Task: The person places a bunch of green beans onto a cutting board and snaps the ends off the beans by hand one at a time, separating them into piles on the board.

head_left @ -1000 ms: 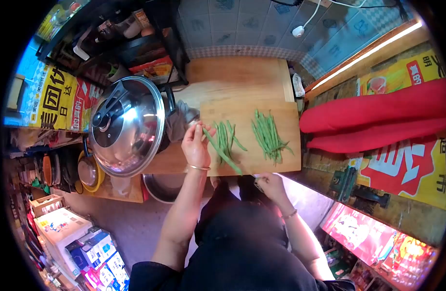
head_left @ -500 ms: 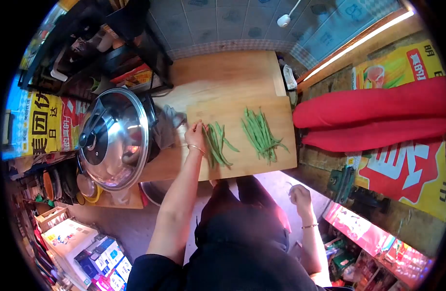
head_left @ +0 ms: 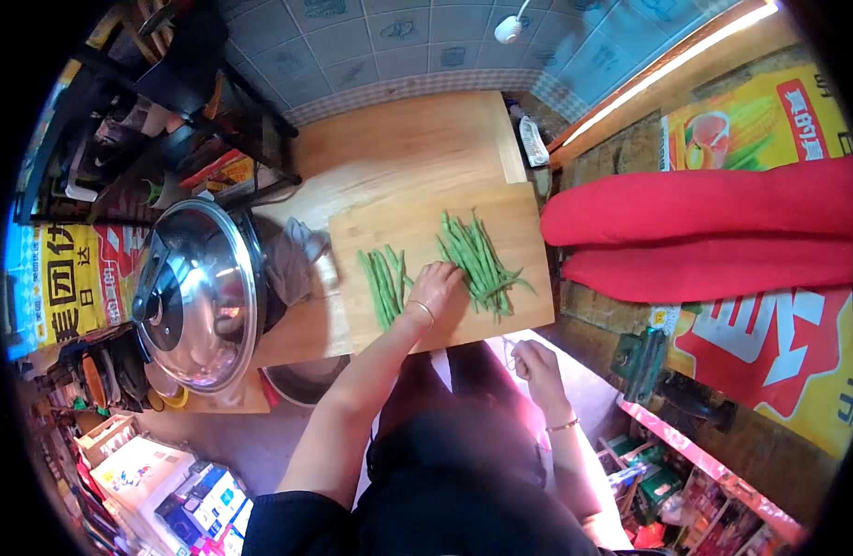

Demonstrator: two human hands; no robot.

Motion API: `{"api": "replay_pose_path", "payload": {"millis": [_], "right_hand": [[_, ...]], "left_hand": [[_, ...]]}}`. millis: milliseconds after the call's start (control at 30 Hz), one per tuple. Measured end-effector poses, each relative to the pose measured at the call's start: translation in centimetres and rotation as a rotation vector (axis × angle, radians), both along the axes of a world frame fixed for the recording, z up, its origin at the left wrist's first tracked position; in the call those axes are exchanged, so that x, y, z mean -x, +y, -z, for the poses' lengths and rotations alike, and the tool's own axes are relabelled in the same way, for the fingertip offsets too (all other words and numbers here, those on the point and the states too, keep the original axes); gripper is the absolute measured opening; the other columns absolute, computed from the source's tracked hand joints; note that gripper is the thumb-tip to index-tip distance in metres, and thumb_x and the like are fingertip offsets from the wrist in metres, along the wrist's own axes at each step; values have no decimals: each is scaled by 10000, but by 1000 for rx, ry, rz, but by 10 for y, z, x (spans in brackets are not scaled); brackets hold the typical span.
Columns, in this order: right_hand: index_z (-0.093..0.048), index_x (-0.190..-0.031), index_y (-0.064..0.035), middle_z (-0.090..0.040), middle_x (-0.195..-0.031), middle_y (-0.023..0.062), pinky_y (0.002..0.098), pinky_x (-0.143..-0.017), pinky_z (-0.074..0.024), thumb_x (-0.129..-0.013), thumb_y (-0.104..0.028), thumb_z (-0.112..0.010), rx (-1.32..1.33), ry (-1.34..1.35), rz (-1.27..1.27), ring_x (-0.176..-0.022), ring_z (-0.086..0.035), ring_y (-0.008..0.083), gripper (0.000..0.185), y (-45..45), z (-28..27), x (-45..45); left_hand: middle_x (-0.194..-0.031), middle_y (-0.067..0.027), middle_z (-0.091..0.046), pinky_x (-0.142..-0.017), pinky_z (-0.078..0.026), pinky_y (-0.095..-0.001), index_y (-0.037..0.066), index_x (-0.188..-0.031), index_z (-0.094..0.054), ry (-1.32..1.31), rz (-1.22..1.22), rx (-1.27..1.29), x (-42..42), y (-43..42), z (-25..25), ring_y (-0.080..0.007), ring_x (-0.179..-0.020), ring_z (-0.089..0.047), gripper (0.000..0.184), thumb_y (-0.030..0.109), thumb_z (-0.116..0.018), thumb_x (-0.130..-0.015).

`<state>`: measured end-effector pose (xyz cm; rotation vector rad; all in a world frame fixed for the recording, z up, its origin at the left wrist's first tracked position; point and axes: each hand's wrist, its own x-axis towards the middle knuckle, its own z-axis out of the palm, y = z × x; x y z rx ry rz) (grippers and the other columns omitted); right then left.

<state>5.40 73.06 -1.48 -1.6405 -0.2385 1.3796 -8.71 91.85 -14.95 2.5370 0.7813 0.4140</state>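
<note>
On the wooden cutting board (head_left: 352, 329), green beans lie in two groups. The left group of green beans (head_left: 382, 287) is laid roughly side by side; the right pile (head_left: 487, 264) is thicker, with a few beans crossing. My left hand (head_left: 436, 285) reaches between them, its fingers curled down and closed on green beans at the right pile's left edge. The fingertips are partly hidden. Off the board's front edge, my right hand (head_left: 536, 363) is closed in front of my body. Something thin sticks out beside its fingers, too small to make out.
A large pot with a glass lid (head_left: 199, 296) stands left of the board, a grey cloth (head_left: 297, 255) beside it. A black rack (head_left: 250, 120) rises at the back left. Red padded fabric (head_left: 705, 222) lies on the right-hand surface. Below the counter sits a round basin (head_left: 306, 378).
My left hand has moved right, from the top of the left beans to the right pile's edge. The left beans lie closer together. My right hand remains closed off the board.
</note>
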Motion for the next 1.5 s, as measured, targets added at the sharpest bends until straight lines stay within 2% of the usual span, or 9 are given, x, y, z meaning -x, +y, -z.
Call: {"api": "replay_pose_path", "payload": {"millis": [367, 533, 767, 867, 900, 1067, 1367, 1467, 1500], "right_hand": [[-579, -944, 29, -482, -623, -15, 168, -435, -308, -860, -101, -525, -72, -53, -53, -500, -394, 33, 164, 18, 3, 1], [-557, -974, 35, -504, -676, 12, 173, -433, -295, -869, -104, -507, -82, 5, 6, -492, -383, 43, 181, 21, 1, -4], [-574, -927, 38, -518, -692, 24, 176, -421, -270, -865, -98, -513, -99, -73, 17, -482, -370, 38, 161, 20, -2, 1], [-590, -923, 23, -496, -643, -8, 174, -420, -275, -861, -98, -519, -129, -144, -32, -484, -365, 29, 153, 28, -13, 12], [-594, -929, 15, -492, -630, -19, 173, -424, -286, -861, -99, -519, -153, -194, -79, -488, -371, 26, 152, 32, -20, 17], [-606, -944, 7, -548, -656, -2, 191, -489, -377, -847, -117, -542, -213, -291, -348, -550, -457, 38, 170, 61, -70, 55], [-603, -925, 32, -622, -747, 132, 257, -615, -443, -821, -153, -564, -269, -386, -591, -682, -551, 84, 216, 71, -94, 89], [-600, -915, 35, -624, -778, 149, 278, -630, -447, -814, -141, -558, -202, -446, -589, -697, -581, 133, 207, 72, -96, 93], [-600, -895, 36, -621, -780, 151, 287, -636, -449, -799, -122, -561, -217, -518, -532, -705, -591, 173, 190, 71, -94, 93]], "left_hand": [[-937, -31, -514, -968, -283, -405, 135, -881, -542, 170, 212, -241, 4, 22, 8, -212, -985, -458, 161, 132, -472, -737], [-933, -55, -512, -894, -366, -340, 125, -912, -565, 100, 125, 146, 17, 18, 9, -223, -989, -456, 192, 104, -477, -743], [-823, -79, -535, -759, -438, -336, 78, -925, -546, 102, 33, 90, 24, 17, -18, -251, -836, -528, 260, 46, -587, -671], [-753, -45, -535, -547, -441, -238, 17, -917, -463, -521, -464, 867, 31, 10, -41, -124, -677, -551, 214, 8, -608, -760], [-766, -40, -540, -525, -421, -216, 25, -971, -447, -747, -540, 1224, 34, 7, -102, -112, -665, -550, 234, 31, -591, -786], [-753, -4, -545, -475, -383, -189, 55, -976, -454, -1107, -600, 1492, 62, -16, -169, -71, -620, -519, 216, 66, -585, -803], [-766, -30, -523, -433, -410, -194, 30, -963, -396, -1209, -735, 1193, 79, -39, -190, -72, -527, -480, 307, 21, -626, -761], [-842, -71, -529, -549, -466, -230, -11, -1071, -373, -1154, -734, 1086, 83, -45, -189, -115, -700, -535, 406, 32, -630, -759], [-910, -99, -520, -669, -460, -275, -18, -1127, -362, -1082, -804, 761, 81, -47, -197, -170, -843, -516, 477, 42, -643, -746]]}}
